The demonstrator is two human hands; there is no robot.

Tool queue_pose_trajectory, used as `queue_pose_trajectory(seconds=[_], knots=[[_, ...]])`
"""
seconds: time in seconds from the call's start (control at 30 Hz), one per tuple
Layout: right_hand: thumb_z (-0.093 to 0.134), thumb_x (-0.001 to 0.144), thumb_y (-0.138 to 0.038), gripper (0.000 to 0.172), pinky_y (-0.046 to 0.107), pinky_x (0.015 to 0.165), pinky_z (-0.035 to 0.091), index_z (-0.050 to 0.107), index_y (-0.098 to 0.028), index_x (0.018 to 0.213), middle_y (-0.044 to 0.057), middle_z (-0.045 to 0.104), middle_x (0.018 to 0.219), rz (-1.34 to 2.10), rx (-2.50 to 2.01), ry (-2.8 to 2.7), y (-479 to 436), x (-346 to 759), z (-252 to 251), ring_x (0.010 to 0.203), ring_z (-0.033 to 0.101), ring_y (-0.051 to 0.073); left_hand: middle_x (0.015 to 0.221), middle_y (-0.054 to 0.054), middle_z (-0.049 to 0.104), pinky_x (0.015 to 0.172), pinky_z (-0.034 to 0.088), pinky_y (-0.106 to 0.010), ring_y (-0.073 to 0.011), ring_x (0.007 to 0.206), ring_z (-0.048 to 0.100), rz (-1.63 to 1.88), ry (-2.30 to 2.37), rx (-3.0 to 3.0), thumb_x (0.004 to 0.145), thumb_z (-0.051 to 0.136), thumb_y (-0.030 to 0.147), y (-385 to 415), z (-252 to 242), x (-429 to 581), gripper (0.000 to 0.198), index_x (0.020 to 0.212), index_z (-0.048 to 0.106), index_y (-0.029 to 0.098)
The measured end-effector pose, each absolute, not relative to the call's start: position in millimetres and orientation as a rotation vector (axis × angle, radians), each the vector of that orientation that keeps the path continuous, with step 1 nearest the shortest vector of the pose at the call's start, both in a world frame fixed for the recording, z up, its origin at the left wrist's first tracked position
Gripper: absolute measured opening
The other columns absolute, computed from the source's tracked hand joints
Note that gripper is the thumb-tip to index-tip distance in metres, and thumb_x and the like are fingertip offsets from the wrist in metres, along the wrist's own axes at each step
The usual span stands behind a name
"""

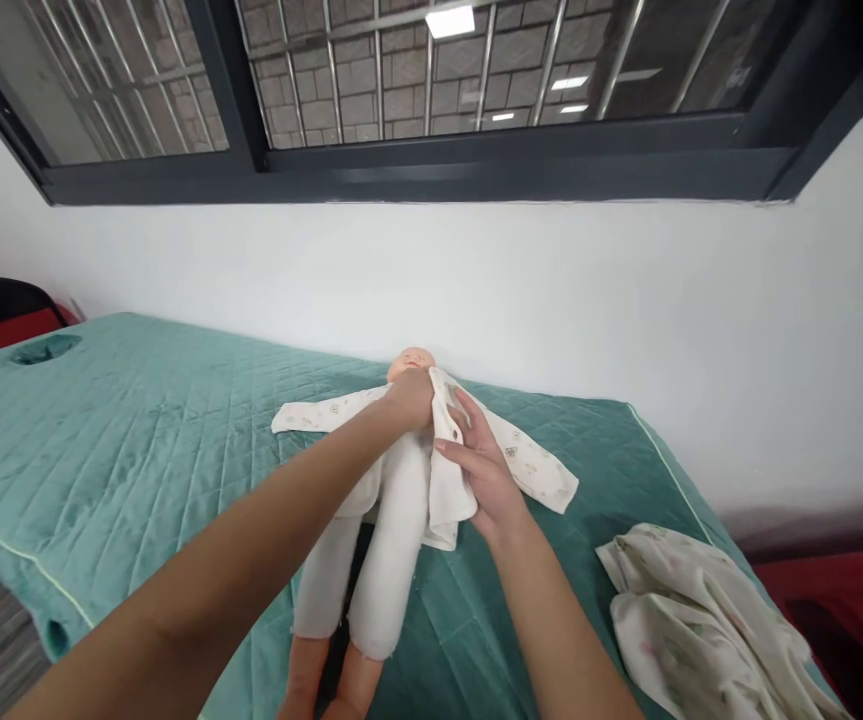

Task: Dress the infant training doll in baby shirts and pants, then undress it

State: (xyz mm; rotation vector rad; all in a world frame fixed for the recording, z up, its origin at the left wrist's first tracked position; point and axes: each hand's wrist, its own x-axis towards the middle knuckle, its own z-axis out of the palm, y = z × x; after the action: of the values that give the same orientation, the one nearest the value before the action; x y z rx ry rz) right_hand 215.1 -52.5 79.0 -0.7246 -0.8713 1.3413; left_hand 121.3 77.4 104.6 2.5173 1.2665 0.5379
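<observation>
A baby doll in white lies on its back on the bed, its head toward the wall and its bare lower legs toward me. Spread about its upper body is a white baby shirt with small printed figures, sleeves stretched to both sides. My right hand grips the shirt's right front panel between thumb and fingers, lifting its edge. At the doll's upper chest, just below the head, is my left hand; its fingers are hidden behind the raised panel, so what they hold cannot be seen.
A quilted green cover lies over the bed. Crumpled pale printed cloth rests at the right. The white wall and dark window frame stand behind. Red and black items are at the far left.
</observation>
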Motion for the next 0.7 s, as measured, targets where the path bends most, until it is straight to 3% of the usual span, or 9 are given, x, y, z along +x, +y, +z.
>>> queue_pose_trajectory(seconds=[0.17,0.27,0.33,0.43,0.53,0.63,0.7], knots=[[0.075,0.075,-0.029,0.060,0.048,0.111,0.040,0.055,-0.035,0.131,0.001,0.045,0.152,1.346,-0.817,-1.006,-48,204,66,0.138,0.044,0.027,0.100,-0.007,0.071,0.081,0.047,-0.028,-0.0197,0.091,0.065,0.675,1.303,2.342,0.096,0.038,0.037,73,121,80,0.034,0.099,0.067,0.020],[0.076,0.075,-0.031,0.055,0.048,0.108,0.044,0.057,-0.034,0.128,0.002,0.046,0.151,1.337,-0.890,-1.059,-46,204,65,0.134,0.048,0.028,0.101,-0.004,0.068,0.080,0.046,-0.026,-0.0182,0.091,0.063,0.710,1.201,2.139,0.088,0.054,0.049,66,123,71,0.037,0.109,0.064,0.021],[0.076,0.076,-0.032,0.051,0.046,0.104,0.047,0.059,-0.032,0.124,0.003,0.049,0.148,1.297,-0.926,-1.119,-48,203,69,0.128,0.053,0.027,0.091,-0.001,0.066,0.075,0.044,-0.026,-0.0174,0.084,0.061,0.687,1.168,2.100,0.079,0.066,0.040,66,120,70,0.037,0.111,0.065,0.021],[0.073,0.079,-0.032,0.049,0.039,0.091,0.054,0.057,-0.032,0.125,0.004,0.052,0.144,1.271,-0.976,-1.240,-58,194,79,0.111,0.062,0.023,0.078,0.001,0.060,0.069,0.043,-0.026,-0.0144,0.073,0.057,0.763,1.170,2.047,0.076,0.063,0.021,72,113,71,0.029,0.105,0.066,0.019],[0.070,0.082,-0.031,0.045,0.035,0.081,0.057,0.057,-0.034,0.124,0.004,0.048,0.146,1.271,-1.048,-1.392,-71,181,90,0.100,0.065,0.019,0.081,0.000,0.062,0.073,0.045,-0.027,-0.0139,0.074,0.058,0.936,1.221,1.906,0.076,0.061,0.014,82,103,70,0.026,0.101,0.066,0.018],[0.064,0.086,-0.032,0.031,0.035,0.084,0.056,0.062,-0.033,0.117,0.003,0.040,0.152,1.245,-1.093,-1.513,-79,173,96,0.103,0.066,0.018,0.088,-0.003,0.067,0.080,0.048,-0.029,-0.0158,0.082,0.061,1.042,1.230,1.835,0.074,0.060,0.009,88,93,69,0.024,0.095,0.065,0.018],[0.061,0.088,-0.033,0.026,0.036,0.083,0.056,0.063,-0.032,0.114,0.004,0.052,0.142,1.226,-1.147,-1.525,-78,175,97,0.100,0.068,0.019,0.098,-0.005,0.069,0.088,0.048,-0.031,-0.0173,0.091,0.063,1.142,1.220,1.822,0.073,0.057,0.005,87,89,66,0.026,0.094,0.064,0.018]])
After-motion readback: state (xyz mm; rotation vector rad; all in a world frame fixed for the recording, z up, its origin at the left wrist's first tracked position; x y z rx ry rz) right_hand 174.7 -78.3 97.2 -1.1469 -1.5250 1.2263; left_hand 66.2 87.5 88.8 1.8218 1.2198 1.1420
